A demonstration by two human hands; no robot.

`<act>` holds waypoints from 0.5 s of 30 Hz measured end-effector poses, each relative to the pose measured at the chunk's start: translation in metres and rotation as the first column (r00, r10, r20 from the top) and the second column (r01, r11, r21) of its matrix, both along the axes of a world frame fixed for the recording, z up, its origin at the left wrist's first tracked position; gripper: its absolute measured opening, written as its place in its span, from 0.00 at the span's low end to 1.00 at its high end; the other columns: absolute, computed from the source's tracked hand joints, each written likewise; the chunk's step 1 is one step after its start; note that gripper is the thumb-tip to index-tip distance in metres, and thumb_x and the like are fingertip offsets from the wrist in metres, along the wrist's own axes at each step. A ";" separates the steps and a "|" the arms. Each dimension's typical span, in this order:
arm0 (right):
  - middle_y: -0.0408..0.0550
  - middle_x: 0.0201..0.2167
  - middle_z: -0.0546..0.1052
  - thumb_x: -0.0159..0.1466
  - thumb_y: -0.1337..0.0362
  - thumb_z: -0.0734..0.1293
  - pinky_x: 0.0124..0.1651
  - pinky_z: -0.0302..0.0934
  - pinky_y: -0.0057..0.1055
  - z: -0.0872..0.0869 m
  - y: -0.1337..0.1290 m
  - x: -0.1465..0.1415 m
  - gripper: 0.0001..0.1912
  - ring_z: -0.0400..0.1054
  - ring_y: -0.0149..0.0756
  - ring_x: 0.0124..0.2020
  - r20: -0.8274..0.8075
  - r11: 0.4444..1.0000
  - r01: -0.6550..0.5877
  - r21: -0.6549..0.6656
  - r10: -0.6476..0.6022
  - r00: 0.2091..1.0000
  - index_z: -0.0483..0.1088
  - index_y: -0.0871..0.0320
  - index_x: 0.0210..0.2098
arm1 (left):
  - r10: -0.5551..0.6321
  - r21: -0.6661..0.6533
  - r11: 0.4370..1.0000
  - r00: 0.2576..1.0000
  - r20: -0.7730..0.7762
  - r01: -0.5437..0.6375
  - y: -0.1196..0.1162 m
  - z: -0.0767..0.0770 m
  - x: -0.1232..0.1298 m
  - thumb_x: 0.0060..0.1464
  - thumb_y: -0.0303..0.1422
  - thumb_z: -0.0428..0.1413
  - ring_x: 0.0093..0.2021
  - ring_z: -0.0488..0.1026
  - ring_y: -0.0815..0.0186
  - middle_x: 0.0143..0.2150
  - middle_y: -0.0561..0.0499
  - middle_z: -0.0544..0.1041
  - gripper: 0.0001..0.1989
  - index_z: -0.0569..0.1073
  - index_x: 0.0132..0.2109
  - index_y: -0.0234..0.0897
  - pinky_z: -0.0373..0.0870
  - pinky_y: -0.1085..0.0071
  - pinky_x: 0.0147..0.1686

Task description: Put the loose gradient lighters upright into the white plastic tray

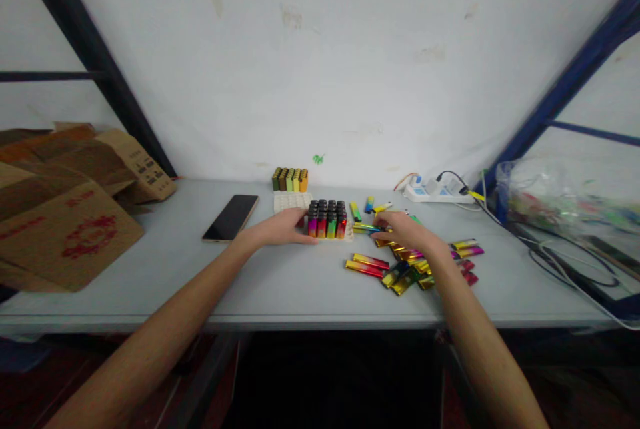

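Note:
Upright lighters [327, 219] with black tops and shiny, many-coloured bodies stand in a tight block on the table. My left hand [283, 228] cups the block's left side, thumb at the front and fingertips hidden behind it. To the right, my right hand [400, 229] is over a loose pile of shiny lighters [410, 276]. Its thumb and fingers close about the end of a blue-green and yellow lighter [367, 229], which lies pointing toward the block. A pale tray [293, 200] with small hollows is behind my left hand, and part of a similar one shows beside the block.
A second block of green-to-orange lighters [290, 179] stands by the wall. A phone [231, 218] lies left of my left hand. Cardboard boxes [75, 216] fill the left end. A power strip [440, 190], cables [560, 262] and a clear plastic bag [565, 196] are on the right.

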State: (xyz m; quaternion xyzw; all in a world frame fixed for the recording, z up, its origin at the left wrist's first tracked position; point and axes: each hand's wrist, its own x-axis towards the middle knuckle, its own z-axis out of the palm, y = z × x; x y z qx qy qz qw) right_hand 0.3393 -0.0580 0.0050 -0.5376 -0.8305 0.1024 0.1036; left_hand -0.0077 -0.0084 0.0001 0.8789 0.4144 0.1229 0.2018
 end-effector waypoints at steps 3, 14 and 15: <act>0.55 0.43 0.82 0.67 0.59 0.70 0.45 0.65 0.33 0.003 0.000 0.000 0.12 0.75 0.43 0.42 0.011 1.000 -0.026 0.008 0.026 1.000 0.79 0.61 0.45 | 0.011 0.010 1.000 1.000 -0.018 -0.011 -0.001 0.001 0.000 0.46 0.58 0.64 0.41 0.76 0.52 0.45 0.42 0.79 0.35 0.74 0.49 0.34 0.71 0.64 0.40; 0.52 0.38 0.84 0.67 0.59 0.69 0.43 0.67 0.34 0.018 0.000 -0.001 0.14 0.76 0.41 0.35 -0.122 0.999 -0.011 0.034 0.015 0.992 0.82 0.59 0.48 | -0.012 0.011 1.000 1.000 -0.019 0.012 -0.001 0.002 0.001 0.48 0.57 0.63 0.41 0.75 0.53 0.45 0.41 0.79 0.32 0.73 0.47 0.34 0.70 0.64 0.40; 0.52 0.37 0.84 0.68 0.58 0.69 0.43 0.67 0.35 0.019 0.000 -0.001 0.15 0.75 0.41 0.34 -0.146 0.998 0.001 0.061 0.008 0.989 0.82 0.59 0.47 | -0.010 0.010 1.000 1.000 -0.015 0.011 -0.001 0.002 0.001 0.48 0.57 0.63 0.41 0.75 0.53 0.45 0.41 0.79 0.32 0.74 0.47 0.34 0.70 0.64 0.40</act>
